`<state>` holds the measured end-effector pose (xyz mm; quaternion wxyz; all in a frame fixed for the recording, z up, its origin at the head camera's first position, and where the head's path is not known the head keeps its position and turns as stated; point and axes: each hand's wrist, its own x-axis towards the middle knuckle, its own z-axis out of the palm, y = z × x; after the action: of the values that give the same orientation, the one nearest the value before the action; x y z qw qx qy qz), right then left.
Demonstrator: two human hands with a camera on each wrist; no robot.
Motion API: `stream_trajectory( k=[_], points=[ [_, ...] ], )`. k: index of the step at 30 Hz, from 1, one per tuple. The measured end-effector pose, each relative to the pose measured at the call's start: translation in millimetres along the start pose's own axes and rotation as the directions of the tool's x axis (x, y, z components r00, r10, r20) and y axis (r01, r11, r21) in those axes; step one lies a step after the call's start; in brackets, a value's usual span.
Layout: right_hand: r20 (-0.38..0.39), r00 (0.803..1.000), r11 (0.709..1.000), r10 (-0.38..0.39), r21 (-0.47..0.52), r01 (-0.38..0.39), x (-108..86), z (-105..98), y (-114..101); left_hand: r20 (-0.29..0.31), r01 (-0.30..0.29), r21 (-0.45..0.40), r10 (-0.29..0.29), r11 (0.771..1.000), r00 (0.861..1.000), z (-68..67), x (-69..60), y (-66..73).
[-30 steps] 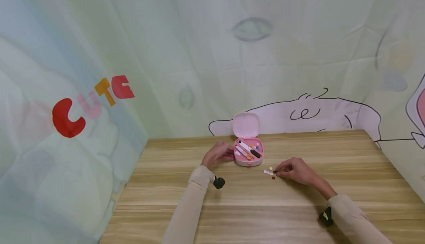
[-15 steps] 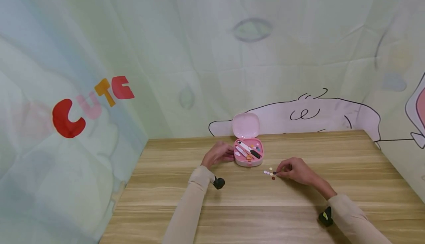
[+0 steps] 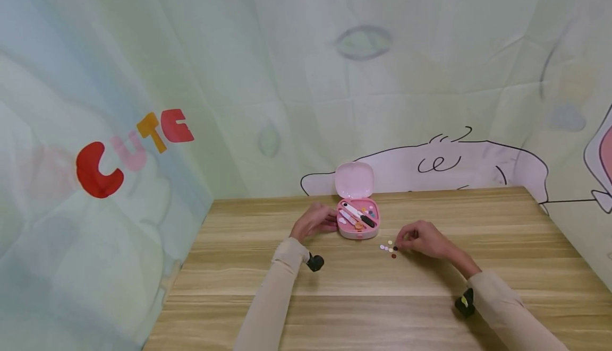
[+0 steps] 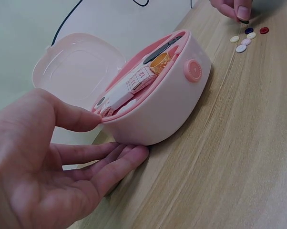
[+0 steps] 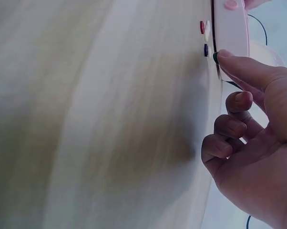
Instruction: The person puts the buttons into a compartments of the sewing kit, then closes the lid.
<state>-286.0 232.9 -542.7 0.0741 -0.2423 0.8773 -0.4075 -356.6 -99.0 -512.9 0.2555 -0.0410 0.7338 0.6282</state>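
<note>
A pink sewing box [image 3: 345, 232] stands on the table with its lid [image 3: 354, 180] raised. My left hand [image 3: 315, 221] holds its left side: in the left wrist view the thumb lies on the rim and the fingers touch the lower edge. Inside are a tape measure [image 4: 139, 80], an orange dotted piece [image 4: 160, 62] and a dark-handled tool [image 3: 367, 221]. Between right thumb and index finger, my right hand [image 3: 425, 238] pinches a dark green button [image 5: 215, 57]. Beside it lie several loose buttons, among them a red one [image 4: 264, 30], a navy one [image 4: 249, 30] and pale ones.
The wooden table [image 3: 344, 308] meets a printed cloth backdrop [image 3: 268, 64] just behind the box. Small coloured pieces [image 3: 370, 213] sit in the box's right compartment. Black cameras [image 3: 315, 262] are strapped to both wrists.
My right hand has lifted slightly and shifted a little left, with the navy button now showing uncovered on the table. The left hand and the box stay in place.
</note>
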Motion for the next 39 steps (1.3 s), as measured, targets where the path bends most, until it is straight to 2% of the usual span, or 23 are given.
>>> stream_trajectory(
  k=[4,10,16,39],
  points=[
    [-0.007,1.0,1.0,-0.014,0.025,0.015,7.0,-3.1,-2.4,-0.001,-0.002,0.01,0.002,1.0,1.0,-0.1,-0.1,-0.2],
    [-0.013,1.0,0.998,0.028,0.049,-0.027,21.0,-9.1,-13.7,-0.002,0.004,0.016,-0.004,1.0,1.0,-1.3,-0.6,1.5],
    [-0.027,0.999,0.997,0.038,0.065,-0.036,36.0,-13.9,-25.1,-0.008,0.001,0.016,-0.001,1.0,1.0,-1.7,-0.1,1.5],
    [-0.061,0.982,0.979,0.179,0.113,-0.171,86.9,-11.5,-41.7,0.005,-0.005,-0.001,0.005,1.0,1.0,-0.5,-0.9,-0.1]
  ],
)
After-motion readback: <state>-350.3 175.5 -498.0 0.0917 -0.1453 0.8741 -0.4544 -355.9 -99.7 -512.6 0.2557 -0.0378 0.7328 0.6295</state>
